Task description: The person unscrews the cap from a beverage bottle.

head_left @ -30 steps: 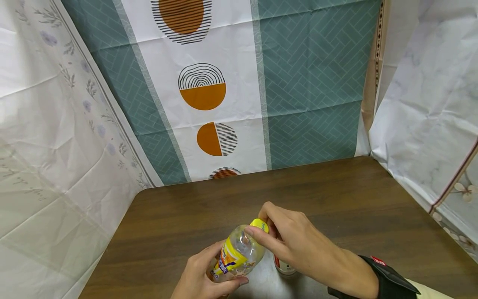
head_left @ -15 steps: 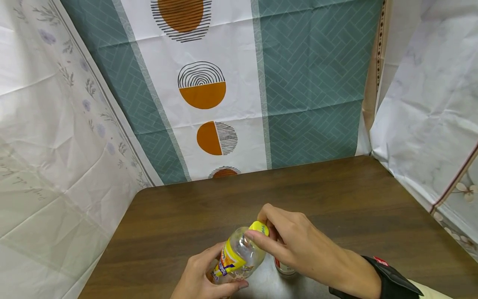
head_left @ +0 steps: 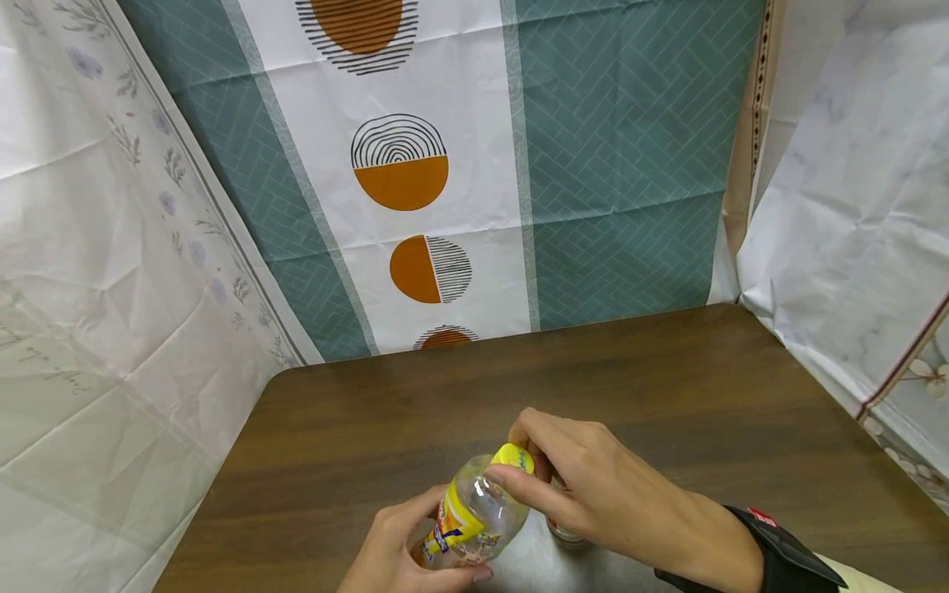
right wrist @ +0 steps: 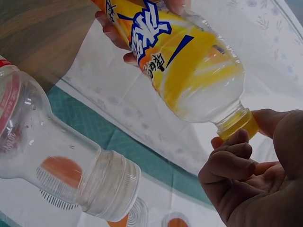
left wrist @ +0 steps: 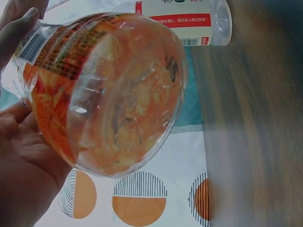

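Observation:
My left hand (head_left: 415, 543) grips a clear plastic drink bottle (head_left: 474, 511) around its body. Its label (right wrist: 170, 47) is yellow and orange with blue and white lettering. The bottle leans, its neck toward my right hand (head_left: 586, 486). Between thumb and fingers, that hand pinches the yellow cap (head_left: 513, 458), which sits on the bottle's neck in the right wrist view. From the left wrist, the ribbed base of the bottle (left wrist: 128, 109) fills the middle. A second clear bottle (right wrist: 61, 142), with a red and white label (left wrist: 175, 23), stands behind my right hand, partly hidden by it.
The brown wooden table (head_left: 371, 420) stretches to a patterned cloth (head_left: 608, 165) at the back. White cloths hang at the left (head_left: 111, 288) and right (head_left: 838, 206). A pale grey patch (head_left: 526, 568) shows on the table below the hands.
Both hands and the held bottle sit slightly lower in the head view, and the background has shifted up a little. The right hand keeps its pinch on the cap.

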A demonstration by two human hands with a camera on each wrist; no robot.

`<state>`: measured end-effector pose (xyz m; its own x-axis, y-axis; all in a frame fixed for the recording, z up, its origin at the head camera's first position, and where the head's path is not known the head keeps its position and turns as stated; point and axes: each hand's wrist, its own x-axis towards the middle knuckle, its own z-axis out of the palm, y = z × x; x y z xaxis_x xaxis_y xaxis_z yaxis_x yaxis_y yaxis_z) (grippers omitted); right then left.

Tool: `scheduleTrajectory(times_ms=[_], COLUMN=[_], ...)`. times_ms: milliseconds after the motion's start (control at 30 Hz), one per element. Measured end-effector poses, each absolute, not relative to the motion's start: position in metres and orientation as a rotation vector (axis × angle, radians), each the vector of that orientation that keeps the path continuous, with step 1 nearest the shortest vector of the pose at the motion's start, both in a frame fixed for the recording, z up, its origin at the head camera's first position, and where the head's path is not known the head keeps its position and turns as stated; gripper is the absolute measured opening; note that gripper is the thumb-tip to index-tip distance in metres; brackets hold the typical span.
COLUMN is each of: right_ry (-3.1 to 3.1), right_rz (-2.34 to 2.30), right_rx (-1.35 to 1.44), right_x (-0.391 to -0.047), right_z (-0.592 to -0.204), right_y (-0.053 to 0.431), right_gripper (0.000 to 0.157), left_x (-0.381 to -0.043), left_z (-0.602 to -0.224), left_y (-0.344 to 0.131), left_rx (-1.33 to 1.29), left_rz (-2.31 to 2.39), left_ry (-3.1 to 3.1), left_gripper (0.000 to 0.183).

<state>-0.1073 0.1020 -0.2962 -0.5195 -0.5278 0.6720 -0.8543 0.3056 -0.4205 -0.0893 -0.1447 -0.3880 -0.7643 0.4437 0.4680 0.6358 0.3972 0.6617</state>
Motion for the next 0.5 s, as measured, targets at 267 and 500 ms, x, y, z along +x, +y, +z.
scheduleTrajectory(times_ms=[267,500], right_ry=[-2.180,-2.108], right_rz=[1.045,1.004], right_rx=[1.254,1.289], right_x=[-0.1070,-0.1091], right_z=[-0.2943,-0.2953], right_y=[0.1040,0.1044], right_gripper=[0.018,0.019], left_x=[-0.0897,-0.0903], left_z=[-0.3870,-0.3879], left_y=[-0.1460,-0.1472], left_rx=[-0.999,-1.019], left_rz=[-1.332,-1.367], left_ry=[-2.447,-2.467], left_gripper=[0.058,0.056])
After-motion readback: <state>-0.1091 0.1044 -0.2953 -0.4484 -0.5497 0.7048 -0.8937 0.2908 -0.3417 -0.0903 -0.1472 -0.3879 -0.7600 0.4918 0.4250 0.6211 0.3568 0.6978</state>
